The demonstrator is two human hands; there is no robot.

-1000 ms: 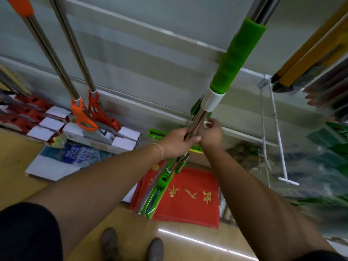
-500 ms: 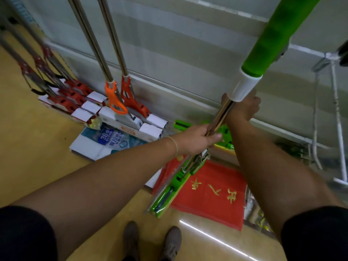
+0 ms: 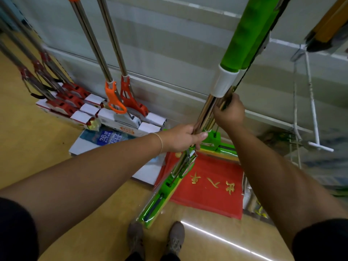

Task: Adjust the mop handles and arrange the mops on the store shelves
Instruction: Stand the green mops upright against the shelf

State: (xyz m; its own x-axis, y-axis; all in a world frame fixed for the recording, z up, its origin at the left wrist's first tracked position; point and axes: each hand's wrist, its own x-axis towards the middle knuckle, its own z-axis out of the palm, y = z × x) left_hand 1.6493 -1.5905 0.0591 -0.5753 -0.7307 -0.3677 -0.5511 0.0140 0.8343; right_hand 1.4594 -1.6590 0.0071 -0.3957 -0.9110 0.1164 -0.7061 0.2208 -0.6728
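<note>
Above the red mat, left hand and right hand grip steel mop handles.

The number "38" is printed in white on a blue-and-white package, at ten o'clock from a red mat on which three gold Chinese characters are set. The orange label on a mop head wrapper cannot be read.
</note>
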